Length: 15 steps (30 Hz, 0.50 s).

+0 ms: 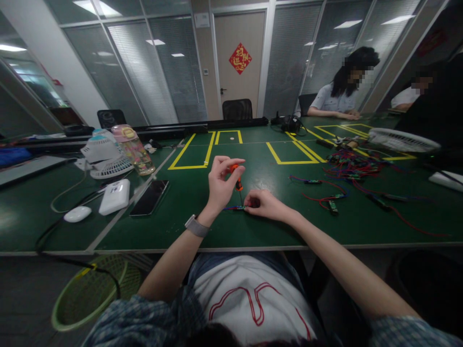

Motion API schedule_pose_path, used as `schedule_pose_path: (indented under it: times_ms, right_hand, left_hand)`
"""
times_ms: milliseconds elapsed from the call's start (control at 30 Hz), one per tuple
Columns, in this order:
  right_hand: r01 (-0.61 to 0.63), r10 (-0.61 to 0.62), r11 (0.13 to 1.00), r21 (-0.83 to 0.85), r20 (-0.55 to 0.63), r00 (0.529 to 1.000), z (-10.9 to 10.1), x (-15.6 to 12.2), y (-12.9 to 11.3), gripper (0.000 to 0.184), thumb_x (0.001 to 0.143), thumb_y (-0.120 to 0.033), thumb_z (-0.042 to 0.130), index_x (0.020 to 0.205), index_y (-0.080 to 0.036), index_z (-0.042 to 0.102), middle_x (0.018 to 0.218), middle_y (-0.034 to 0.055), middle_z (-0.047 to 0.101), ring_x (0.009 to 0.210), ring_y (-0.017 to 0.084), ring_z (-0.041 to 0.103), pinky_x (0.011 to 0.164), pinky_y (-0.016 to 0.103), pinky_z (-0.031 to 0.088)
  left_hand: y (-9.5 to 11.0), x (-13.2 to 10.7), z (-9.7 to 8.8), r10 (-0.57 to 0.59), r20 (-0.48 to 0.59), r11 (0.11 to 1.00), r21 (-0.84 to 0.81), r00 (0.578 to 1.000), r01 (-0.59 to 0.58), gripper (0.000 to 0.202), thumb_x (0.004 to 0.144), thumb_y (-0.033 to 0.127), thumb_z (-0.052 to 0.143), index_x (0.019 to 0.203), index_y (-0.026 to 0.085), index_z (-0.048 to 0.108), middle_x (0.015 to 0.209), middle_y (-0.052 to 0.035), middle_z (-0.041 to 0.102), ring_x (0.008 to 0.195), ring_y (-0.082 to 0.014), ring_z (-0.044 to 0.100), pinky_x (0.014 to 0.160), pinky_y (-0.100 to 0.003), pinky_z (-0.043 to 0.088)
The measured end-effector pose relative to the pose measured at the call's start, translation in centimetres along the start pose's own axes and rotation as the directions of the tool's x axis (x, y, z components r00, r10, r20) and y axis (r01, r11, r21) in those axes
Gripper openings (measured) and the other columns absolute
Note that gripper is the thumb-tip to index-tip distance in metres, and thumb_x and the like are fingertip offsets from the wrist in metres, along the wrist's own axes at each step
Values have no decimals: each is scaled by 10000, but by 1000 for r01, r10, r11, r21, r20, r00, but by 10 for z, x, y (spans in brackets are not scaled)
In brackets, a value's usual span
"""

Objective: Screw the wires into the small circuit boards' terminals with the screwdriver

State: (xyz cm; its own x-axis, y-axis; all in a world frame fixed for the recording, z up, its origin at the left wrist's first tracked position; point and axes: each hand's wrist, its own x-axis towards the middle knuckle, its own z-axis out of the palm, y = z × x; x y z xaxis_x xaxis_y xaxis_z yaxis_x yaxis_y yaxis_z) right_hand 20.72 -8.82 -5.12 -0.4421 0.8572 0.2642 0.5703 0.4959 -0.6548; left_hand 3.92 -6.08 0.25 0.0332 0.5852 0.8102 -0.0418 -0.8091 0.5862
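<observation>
Wide green table [253, 231] spans view. Far right, tangle of wired boards [352, 164]. Near centre, left hand [220, 185] closed round orange screwdriver [238, 179]. Just right of it, right hand [264, 203] pinching small board [238, 208]. Screwdriver upright, tip on board. Board flat on table between hands

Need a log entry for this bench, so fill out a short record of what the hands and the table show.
left hand: raised, grip closed on the screwdriver, orange handle up, tip down at the board
right hand: low on the table, grip closed on the small circuit board
surface: green table with yellow lines
left side: phone, white power bank, mouse, fan, bottle
right side: heap of wires
far side: seated person
</observation>
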Motion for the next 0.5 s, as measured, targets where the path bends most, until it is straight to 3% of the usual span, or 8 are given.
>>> schedule_pose_path:
  times_ms: [200,333,500]
  right_hand:
    - [5,-5,1000,11,-2,1000,0,-1,2,45,742,-141,683,775,-145,653,670,-8,599,607,117,543,586,229,424]
    - [4,-4,1000,11,-3,1000,1,-1,2,52,737,-134,682,778,-145,652,677,-6,602,606,117,545,584,229,424]
    - [-2,2,1000,16,-2,1000,1,0,2,48,736,-131,678,772,-148,651,671,-9,602,605,117,545,586,230,425]
  left_hand:
    - [1,1,-2,-49,36,999,7,998,49,183,927,338,599,1020,227,710,862,-32,596,728,-114,576,638,-228,484]
    - [-2,1,-3,-118,98,989,-79,988,126,257,969,346,504,1104,216,680,927,-51,663,799,-136,634,712,-260,518]
    - [-1,1,-4,-98,61,992,-71,993,102,244,959,355,511,977,223,715,913,-46,656,824,-143,626,719,-270,513]
